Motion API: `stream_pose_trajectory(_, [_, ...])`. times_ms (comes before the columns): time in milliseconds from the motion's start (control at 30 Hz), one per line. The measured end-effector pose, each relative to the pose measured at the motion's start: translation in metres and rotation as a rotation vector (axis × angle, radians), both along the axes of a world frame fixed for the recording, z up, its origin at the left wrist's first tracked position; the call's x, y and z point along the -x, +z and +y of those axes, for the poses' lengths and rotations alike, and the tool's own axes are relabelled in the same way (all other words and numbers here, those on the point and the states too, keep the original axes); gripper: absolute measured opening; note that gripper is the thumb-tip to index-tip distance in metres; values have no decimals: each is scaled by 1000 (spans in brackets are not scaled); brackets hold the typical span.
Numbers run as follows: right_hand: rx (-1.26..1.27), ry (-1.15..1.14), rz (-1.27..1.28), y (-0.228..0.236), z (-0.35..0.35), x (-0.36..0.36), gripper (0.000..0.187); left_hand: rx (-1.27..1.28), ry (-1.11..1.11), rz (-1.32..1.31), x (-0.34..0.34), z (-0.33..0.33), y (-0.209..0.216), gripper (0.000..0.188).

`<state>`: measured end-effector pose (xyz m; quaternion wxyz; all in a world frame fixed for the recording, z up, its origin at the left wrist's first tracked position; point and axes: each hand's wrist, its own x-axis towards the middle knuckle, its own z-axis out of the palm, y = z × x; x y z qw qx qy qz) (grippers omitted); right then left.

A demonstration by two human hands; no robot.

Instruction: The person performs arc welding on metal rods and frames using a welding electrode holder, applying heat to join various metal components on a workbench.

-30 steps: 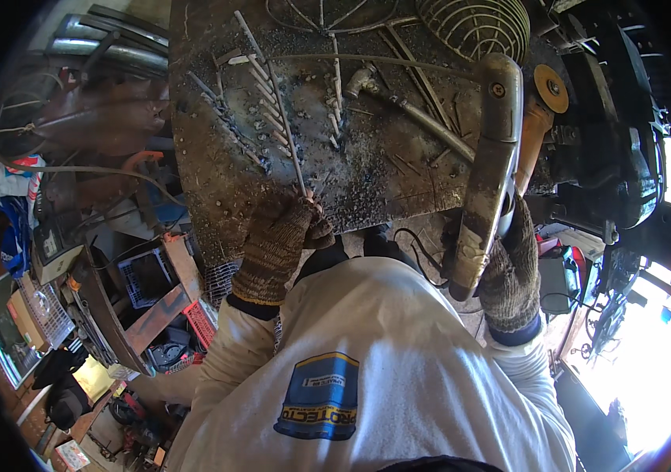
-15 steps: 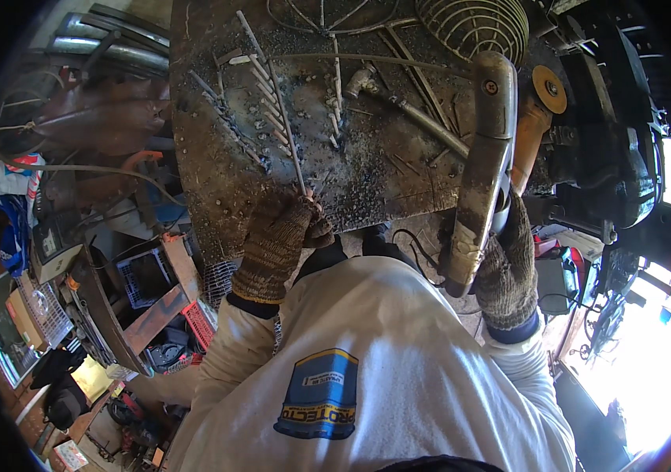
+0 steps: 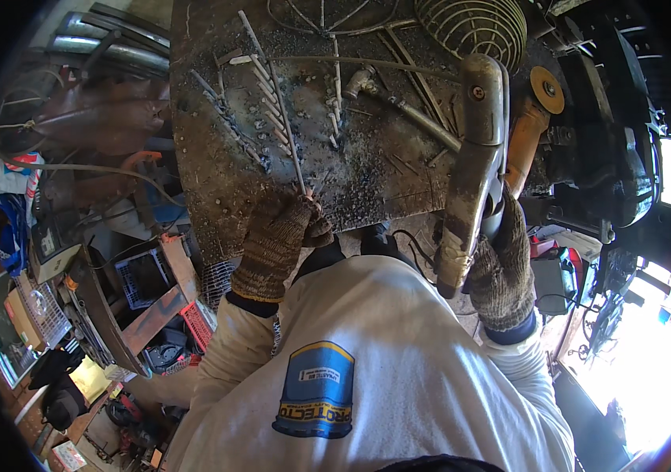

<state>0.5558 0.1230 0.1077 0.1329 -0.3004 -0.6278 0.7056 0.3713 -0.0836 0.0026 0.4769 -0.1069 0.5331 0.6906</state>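
My left hand [image 3: 279, 236], in a brown knit glove, is closed at the table's near edge on the lower end of a thin metal rod [image 3: 282, 118]. Several short pale rods [image 3: 271, 96] lie in a slanted row along that rod. My right hand [image 3: 504, 271], gloved alike, is closed around the lower part of a long, worn grey-brown tool [image 3: 473, 165] with a screw near its rounded top. Just behind it is an orange part [image 3: 528, 141] with a yellow round disc [image 3: 546, 90]; whether they are joined I cannot tell.
The dark metal table [image 3: 382, 189] is strewn with grit. On it lie two more rod pieces [image 3: 229, 122] [image 3: 337, 86], a pipe with a T-shaped end [image 3: 414, 114] and a round wire guard [image 3: 477, 27]. Crates [image 3: 145, 279] and clutter stand at left; a cable [image 3: 414, 244] hangs below the edge.
The long tool in my right hand has shifted and tilted slightly left at its top, and the orange part with the disc has moved slightly left too. My left hand stays in place.
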Motion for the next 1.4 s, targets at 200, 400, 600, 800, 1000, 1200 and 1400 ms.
stream_pose_trajectory(200, [55, -30, 59, -1, 0, -5, 76, 21, -9, 3, 1, 1, 1, 7])
stream_pose_trajectory(400, [0, -5, 92, -5, 1, -2, 73, 29, 3, -2, 0, 2, 0, 6])
stream_pose_trajectory(600, [-33, -14, -18, 3, -3, 1, 81, 49, 3, 29, -1, 4, 9, 5])
stream_pose_trajectory(800, [-71, 21, 19, 2, 0, 1, 76, -44, -17, -24, 1, 1, 1, 5])
stream_pose_trajectory(1000, [-56, 57, 53, 6, -2, 5, 72, -60, 14, -6, -1, 4, 5, 6])
stream_pose_trajectory(1200, [-165, 118, 91, 8, -2, 8, 67, 9, 32, 1, -2, 5, 8, 6])
stream_pose_trajectory(1400, [-227, 153, 64, 19, -4, 12, 65, 3, -2, 11, -1, 6, 5, 6])
